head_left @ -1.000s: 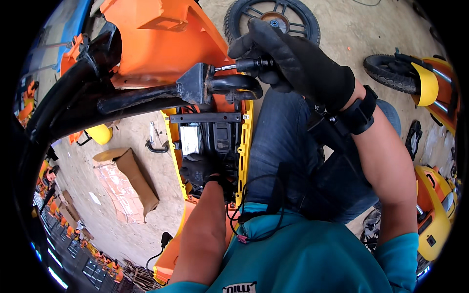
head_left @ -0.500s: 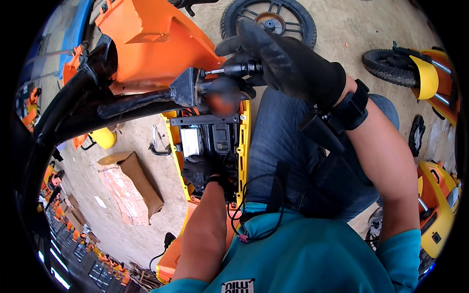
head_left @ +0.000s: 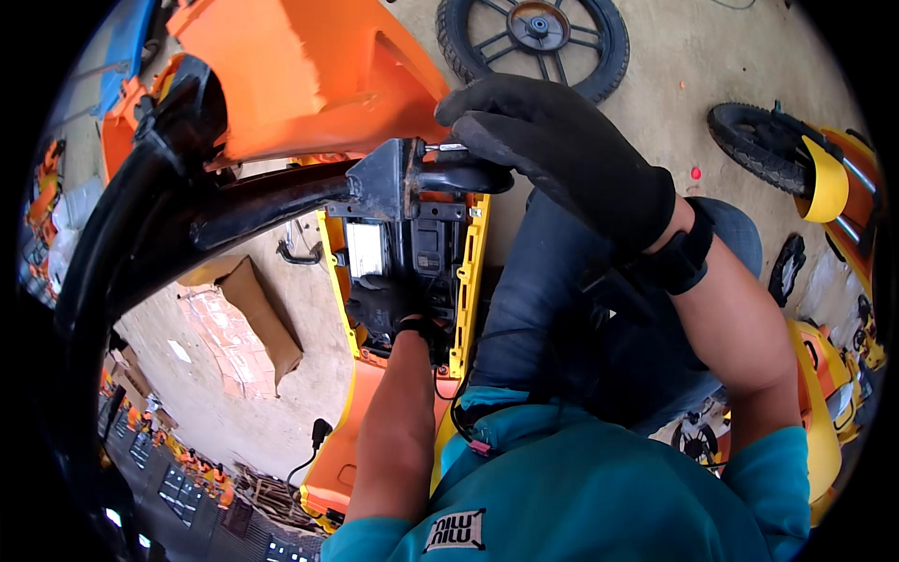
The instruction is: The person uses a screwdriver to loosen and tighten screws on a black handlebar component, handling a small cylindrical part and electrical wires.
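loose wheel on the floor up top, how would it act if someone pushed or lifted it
The spoked wheel seems to lie flat on the floor, so a push would probably scrape it along rather than roll it. Its thick tyre suggests a fairly heavy lift. Stood upright, its round shape could let it roll or tip.

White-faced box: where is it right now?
In the head view, the white-faced box is left of centre, inside the yellow-edged bay along its left side, just above the gloved left hand in the picture.
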{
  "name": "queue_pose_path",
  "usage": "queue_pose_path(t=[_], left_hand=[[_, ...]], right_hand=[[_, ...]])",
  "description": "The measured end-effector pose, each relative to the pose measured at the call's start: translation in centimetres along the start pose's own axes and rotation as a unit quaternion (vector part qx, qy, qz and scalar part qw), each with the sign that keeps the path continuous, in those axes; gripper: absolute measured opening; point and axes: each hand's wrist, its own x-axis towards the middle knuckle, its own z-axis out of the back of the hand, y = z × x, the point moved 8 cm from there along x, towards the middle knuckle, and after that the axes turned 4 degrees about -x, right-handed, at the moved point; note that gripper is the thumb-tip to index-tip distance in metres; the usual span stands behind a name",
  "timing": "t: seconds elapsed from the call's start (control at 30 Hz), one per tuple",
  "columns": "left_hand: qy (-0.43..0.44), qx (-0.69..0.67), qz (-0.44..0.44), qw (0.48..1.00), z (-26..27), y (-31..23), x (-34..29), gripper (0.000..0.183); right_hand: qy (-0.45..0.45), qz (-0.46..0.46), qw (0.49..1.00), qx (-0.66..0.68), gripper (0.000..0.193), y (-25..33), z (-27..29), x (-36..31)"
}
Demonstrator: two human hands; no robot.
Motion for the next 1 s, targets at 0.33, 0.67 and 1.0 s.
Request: queue_pose_path(t=[0.33,0.67,1.0], left_hand=[[0.004,-0.004,-0.013,1.0,-0.7,0.8,0.0,0.048],[-0.02,-0.025,0.004,0.999,0.9,-0.4,0.1,0.046],[0.027,-0.018,0.036,0.999,0.9,-0.5,-0.4,0.044]], right_hand=[[0.032,-0.058,0.996,0.064,0.019,-0.3,-0.2,0.8],[0.018,-0.041,0.996,0.074,0.021,0.4,-0.1,0.6],[-0.015,0.006,1.0,0.017,0.022,0.4,0.0,-0.2]])
